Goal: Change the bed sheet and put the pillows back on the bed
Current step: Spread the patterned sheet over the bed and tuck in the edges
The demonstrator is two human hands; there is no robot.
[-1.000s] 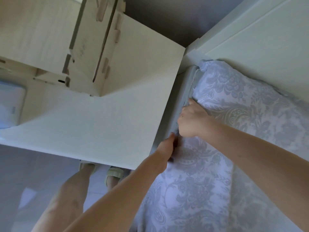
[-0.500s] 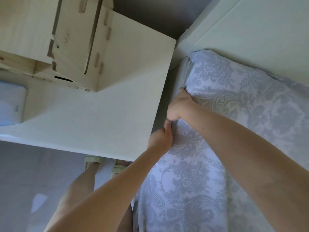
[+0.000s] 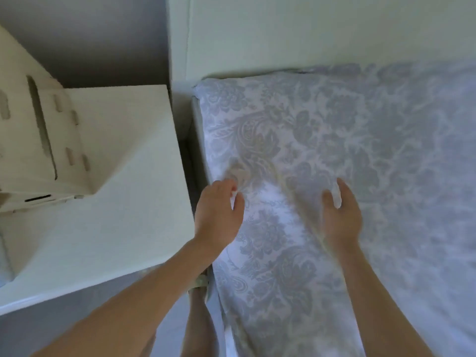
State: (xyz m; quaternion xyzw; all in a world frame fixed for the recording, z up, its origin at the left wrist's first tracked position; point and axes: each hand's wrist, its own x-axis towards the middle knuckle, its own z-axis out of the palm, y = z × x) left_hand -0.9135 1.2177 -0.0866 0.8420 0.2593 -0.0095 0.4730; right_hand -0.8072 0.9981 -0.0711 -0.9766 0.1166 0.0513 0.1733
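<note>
L hand [image 3: 219,215] & R hand [image 3: 340,217] slack-fingered, gripping nothing, over sheet [image 3: 283,124]. Rough smoothing prob pops that corner [image 3: 206,91] loose.

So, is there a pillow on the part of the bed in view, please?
No, that part shows only the patterned sheet, with the left hand and right hand over it.

The left forearm [image 3: 139,289] and right forearm [image 3: 373,292] reach forward, the 2 hands level and apart. The left hand [image 3: 219,215] is palm down, fingers loosely bent, thumb spread inward. The right hand [image 3: 341,215] tilts palm-inward, fingers nearly straight, slightly blurred.
</note>
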